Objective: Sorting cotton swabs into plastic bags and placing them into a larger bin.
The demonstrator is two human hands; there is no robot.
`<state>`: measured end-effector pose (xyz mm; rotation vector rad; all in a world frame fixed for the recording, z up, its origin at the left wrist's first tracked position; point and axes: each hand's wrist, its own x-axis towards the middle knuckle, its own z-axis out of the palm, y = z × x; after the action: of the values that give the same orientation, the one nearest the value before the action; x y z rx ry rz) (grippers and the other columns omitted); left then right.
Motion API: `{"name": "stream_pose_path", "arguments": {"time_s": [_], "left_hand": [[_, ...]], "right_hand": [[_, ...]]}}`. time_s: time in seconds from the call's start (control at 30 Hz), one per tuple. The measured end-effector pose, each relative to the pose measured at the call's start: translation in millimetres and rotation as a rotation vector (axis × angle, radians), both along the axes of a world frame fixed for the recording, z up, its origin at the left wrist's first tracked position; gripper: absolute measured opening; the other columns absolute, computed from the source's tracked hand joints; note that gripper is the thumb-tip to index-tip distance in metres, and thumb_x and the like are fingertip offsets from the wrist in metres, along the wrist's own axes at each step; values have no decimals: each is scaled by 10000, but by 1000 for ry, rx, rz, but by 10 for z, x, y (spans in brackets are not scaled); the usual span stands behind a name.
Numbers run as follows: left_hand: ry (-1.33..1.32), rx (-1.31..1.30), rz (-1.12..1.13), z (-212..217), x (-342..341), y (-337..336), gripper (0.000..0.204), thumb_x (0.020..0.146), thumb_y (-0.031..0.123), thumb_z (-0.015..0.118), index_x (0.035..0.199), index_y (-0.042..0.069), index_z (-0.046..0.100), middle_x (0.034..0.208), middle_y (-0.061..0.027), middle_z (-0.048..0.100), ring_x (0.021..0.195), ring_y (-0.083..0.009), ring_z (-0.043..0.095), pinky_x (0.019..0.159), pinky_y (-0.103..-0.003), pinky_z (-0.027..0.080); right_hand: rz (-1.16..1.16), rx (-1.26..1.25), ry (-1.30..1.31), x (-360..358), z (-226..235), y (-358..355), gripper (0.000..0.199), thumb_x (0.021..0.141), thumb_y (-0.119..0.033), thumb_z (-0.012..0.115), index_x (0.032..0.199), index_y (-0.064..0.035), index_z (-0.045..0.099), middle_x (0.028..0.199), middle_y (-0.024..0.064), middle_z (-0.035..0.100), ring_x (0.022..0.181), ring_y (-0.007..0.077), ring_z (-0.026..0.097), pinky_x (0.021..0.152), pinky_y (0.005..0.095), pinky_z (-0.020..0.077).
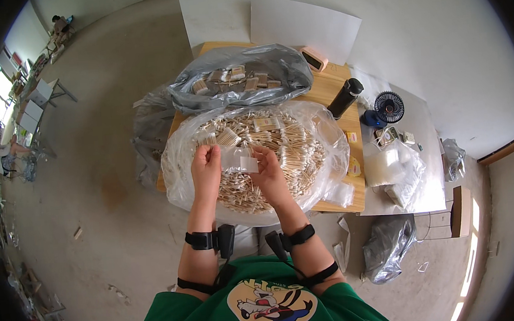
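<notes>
Two hands share one small clear bag, held over the heap. At its nine o'clock, the left hand pinches the film between thumb and fingertips; at three o'clock, the right hand pinches the end by a white patch (whether it is a label or a card, I cannot tell). The film should be light, limp and slippery, apt to crease or cling, so the edges and corners look the best places to grip. Underneath spread loose cotton swabs, thin and probably easy to snap, inside a large clear plastic bag. Toward twelve o'clock sits a grey plastic bag containing swab packs; toward two, a black bottle on the wooden table.
</notes>
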<state>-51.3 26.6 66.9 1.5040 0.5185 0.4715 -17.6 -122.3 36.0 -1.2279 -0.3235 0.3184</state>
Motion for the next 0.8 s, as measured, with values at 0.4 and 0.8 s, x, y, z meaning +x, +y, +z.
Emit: {"name": "stream_pose_path", "arguments": {"time_s": [0.4, 0.8], "left_hand": [[-132, 502, 3, 245, 4, -335, 189, 922, 189, 575, 845, 22, 530, 659, -27, 554, 570, -106, 499, 548, -262, 417], [-66, -180, -767, -296, 0, -2220, 106, 964, 95, 444, 1043, 34, 410, 926, -155, 646, 705, -203, 666, 598, -284, 546]], "right_hand": [[-126, 327, 406, -34, 150, -652, 344, 766, 134, 508, 1080, -7, 506, 1058, 106, 569, 956, 236, 598, 797, 363, 541], [-784, 386, 134, -354, -122, -3108, 196, 812, 87, 493, 966, 48, 608, 984, 132, 642, 837, 214, 638, 774, 321, 522]]}}
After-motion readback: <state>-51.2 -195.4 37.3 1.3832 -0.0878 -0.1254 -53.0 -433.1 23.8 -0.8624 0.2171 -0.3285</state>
